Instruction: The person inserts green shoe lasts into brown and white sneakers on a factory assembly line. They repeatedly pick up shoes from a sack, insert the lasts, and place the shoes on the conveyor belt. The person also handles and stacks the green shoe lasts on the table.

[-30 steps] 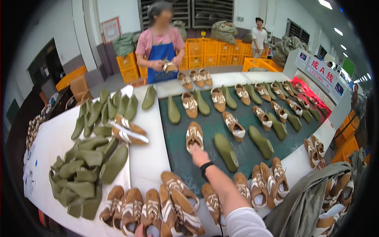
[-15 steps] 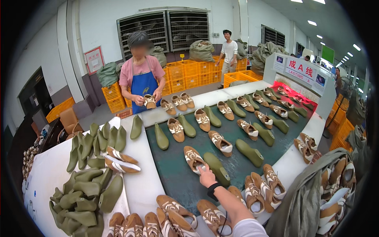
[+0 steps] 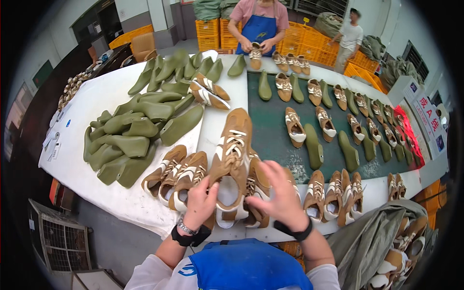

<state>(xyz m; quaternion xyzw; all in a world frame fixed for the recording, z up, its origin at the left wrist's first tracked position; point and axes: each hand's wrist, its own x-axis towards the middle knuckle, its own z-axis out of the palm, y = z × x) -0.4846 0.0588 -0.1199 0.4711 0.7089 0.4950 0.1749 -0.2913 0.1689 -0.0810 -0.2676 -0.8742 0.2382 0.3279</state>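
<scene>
both hands on one tan shoe [image 3: 232, 164], left hand [image 3: 200, 203] pinching its heel, right hand [image 3: 280, 193] spread steadying; green shoe forms [image 3: 130, 140] piled at 10 o'clock

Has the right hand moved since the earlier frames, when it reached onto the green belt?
Yes. The right hand has pulled back off the green belt toward the near table edge, now on a tan lace-up shoe.

We see a long white surface [image 3: 111, 96] with a dark green belt [image 3: 270, 140] down its middle, stacked orange crates [image 3: 212, 31] along the far wall, grey concrete floor [image 3: 121, 246], a wire cage [image 3: 60, 239] below left, green sacks [image 3: 208, 7] piled behind
</scene>
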